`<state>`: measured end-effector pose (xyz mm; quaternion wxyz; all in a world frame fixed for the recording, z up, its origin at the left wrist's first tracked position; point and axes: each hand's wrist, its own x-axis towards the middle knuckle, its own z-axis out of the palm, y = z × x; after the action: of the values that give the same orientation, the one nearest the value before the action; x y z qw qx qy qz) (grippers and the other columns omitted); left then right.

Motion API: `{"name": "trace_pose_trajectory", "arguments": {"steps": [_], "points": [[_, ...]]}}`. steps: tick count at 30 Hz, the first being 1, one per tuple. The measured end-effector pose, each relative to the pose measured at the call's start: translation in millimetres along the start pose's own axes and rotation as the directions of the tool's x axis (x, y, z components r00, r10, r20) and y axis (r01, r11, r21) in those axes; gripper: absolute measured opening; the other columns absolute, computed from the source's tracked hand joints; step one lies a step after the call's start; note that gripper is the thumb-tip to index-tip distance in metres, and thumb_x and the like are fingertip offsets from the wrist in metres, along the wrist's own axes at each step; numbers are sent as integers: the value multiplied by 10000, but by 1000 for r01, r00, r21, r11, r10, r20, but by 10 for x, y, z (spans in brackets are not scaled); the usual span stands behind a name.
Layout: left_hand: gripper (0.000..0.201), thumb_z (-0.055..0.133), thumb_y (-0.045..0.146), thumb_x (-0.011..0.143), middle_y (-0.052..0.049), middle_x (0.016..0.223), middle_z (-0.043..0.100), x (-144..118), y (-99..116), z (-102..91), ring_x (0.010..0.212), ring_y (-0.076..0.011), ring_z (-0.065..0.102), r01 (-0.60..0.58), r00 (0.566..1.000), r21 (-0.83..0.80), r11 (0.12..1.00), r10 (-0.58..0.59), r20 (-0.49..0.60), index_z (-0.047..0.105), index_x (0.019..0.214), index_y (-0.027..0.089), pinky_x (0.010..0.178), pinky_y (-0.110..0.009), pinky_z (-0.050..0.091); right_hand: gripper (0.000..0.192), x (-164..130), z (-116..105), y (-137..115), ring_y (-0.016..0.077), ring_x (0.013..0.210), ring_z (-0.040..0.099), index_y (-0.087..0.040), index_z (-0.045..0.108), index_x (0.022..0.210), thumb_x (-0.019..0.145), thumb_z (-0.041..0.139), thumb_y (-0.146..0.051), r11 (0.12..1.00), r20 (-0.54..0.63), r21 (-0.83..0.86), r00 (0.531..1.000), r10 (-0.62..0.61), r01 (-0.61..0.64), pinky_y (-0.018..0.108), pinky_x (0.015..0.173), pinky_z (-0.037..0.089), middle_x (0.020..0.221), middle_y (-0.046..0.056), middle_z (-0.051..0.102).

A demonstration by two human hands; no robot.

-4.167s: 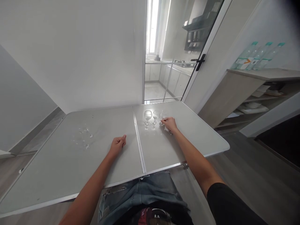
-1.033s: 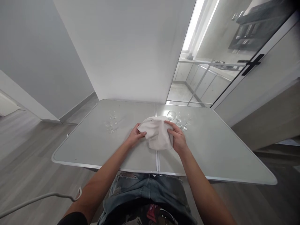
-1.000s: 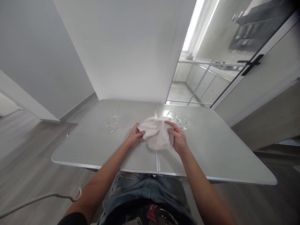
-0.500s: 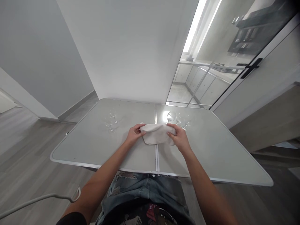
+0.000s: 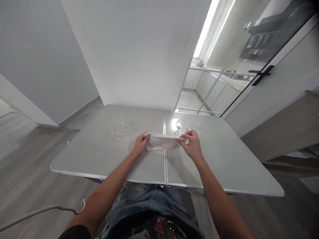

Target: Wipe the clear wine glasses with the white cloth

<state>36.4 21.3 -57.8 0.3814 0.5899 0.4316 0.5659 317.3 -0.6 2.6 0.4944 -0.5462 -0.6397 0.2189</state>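
A white folded cloth (image 5: 161, 142) is stretched between my two hands above the middle of the table, over its centre seam. My left hand (image 5: 141, 143) pinches the cloth's left end, thumb on top. At the other end, my right hand (image 5: 191, 144) grips the upper right corner between thumb and fingers. Just beyond my right hand a clear stemmed glass (image 5: 180, 124) is on the table, with more clear glassware (image 5: 194, 126) beside it, partly hidden. Farther left lies another group of clear glasses (image 5: 117, 128), hard to make out.
The light grey folding table (image 5: 87, 149) has a metal rim and a metal seam (image 5: 164, 166). A white wall (image 5: 137, 56) stands right behind it. At the right is a glass door with a black handle (image 5: 263, 75). A white cable (image 5: 45, 209) hangs at lower left.
The cloth's upper edge has been pulled straighter and the cloth looks narrower from front to back. My right fingers have shifted on its corner. More of the stemmed glass now shows.
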Motion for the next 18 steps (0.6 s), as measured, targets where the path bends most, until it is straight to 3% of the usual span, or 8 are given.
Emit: {"name": "trace_pose_trajectory", "arguments": {"steps": [2, 4, 7, 9, 12, 15, 18], "points": [[446, 564, 576, 899, 10, 653, 441, -8, -19, 18, 624, -130, 411, 78, 997, -55, 995, -79, -7, 577, 692, 181, 579, -238, 343, 250, 14, 48, 8, 269, 1014, 549, -250, 716, 764, 751, 748, -497, 996, 31, 84, 999, 40, -42, 389, 870, 464, 996, 71, 624], [441, 597, 583, 874, 25, 631, 425, -14, -41, 38, 588, -113, 379, 121, 992, -91, 988, -124, -28, 551, 696, 182, 544, -226, 306, 312, 21, 145, 36, 249, 959, 587, -241, 700, 839, 792, 698, -549, 939, 111, 268, 975, 194, -217, 365, 819, 490, 972, 55, 650], [419, 619, 581, 858, 33, 635, 449, -11, -64, 52, 582, -107, 386, 149, 984, -121, 981, -160, -79, 561, 734, 184, 532, -213, 303, 390, 15, 337, 86, 237, 867, 643, -236, 678, 935, 786, 696, -597, 679, 288, 528, 859, 422, -510, 346, 735, 526, 912, 44, 698], [426, 605, 594, 860, 30, 645, 480, -3, -72, 49, 595, -111, 407, 160, 978, -130, 978, -175, -114, 583, 759, 181, 547, -215, 327, 424, 0, 459, 107, 246, 864, 672, -219, 682, 949, 766, 722, -600, 519, 458, 570, 771, 443, -637, 358, 733, 547, 917, 67, 727], [439, 579, 598, 873, 23, 652, 501, 2, -54, 27, 614, -122, 425, 141, 979, -94, 986, -153, -137, 590, 747, 178, 575, -227, 345, 377, -24, 601, 131, 234, 851, 694, -184, 699, 918, 701, 823, -466, 436, 638, 536, 685, 352, -723, 349, 770, 558, 899, 76, 749], [366, 599, 539, 884, 29, 639, 488, -28, 41, -27, 602, -122, 416, 68, 988, 54, 996, -60, -140, 601, 771, 192, 572, -233, 320, 321, -20, 702, 182, 201, 849, 697, -178, 711, 926, 689, 838, -353, 428, 646, 576, 708, 285, -697, 313, 805, 556, 932, 52, 756], [248, 668, 460, 855, 26, 681, 541, -122, 198, -133, 617, -132, 465, 22, 978, 169, 985, 14, -207, 624, 901, 221, 591, -243, 337, 283, 6, 779, 279, 208, 860, 705, -188, 721, 943, 751, 783, -386, 413, 591, 624, 746, 307, -664, 321, 810, 570, 965, 55, 760]]}}
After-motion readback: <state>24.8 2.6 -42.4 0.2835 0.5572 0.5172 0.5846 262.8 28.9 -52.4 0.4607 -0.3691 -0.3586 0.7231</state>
